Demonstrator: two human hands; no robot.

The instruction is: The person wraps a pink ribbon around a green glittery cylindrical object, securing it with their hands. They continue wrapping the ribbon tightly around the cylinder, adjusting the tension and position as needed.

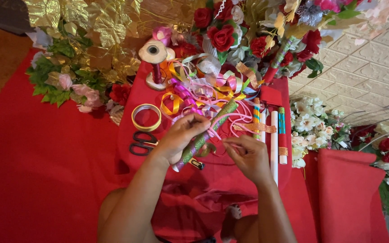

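On the low red-covered table [158, 117], just in front of the seated person, a green glitter-wrapped stick [203, 137] is lying on a diagonal: its near end is pointing down toward the person's left side, its far end is rising up and to the right into the tangle of ribbons [199, 92]. The left hand [182, 136] is gripping the stick around its lower half, fingers curled shut about it and the thumb pressing from above. The right hand [247, 155] is working just to the right of the stick, its thumb and forefinger pinching together on a thin pink ribbon [221, 138], which is running leftward from the pinch to the stick, crossing the stick's long axis at a slant. The left hand is therefore the one touching the stick, while the right hand is standing a little apart from it, linked only by the ribbon. Lying to the left of the left hand are black scissors [141, 143] and a gold ribbon roll [146, 117]. Further decorated and plain white sticks [274, 135] are lying side by side beyond the right hand, their long axes running away from the person. Artificial roses [221, 37] are crowding the table's far edge.
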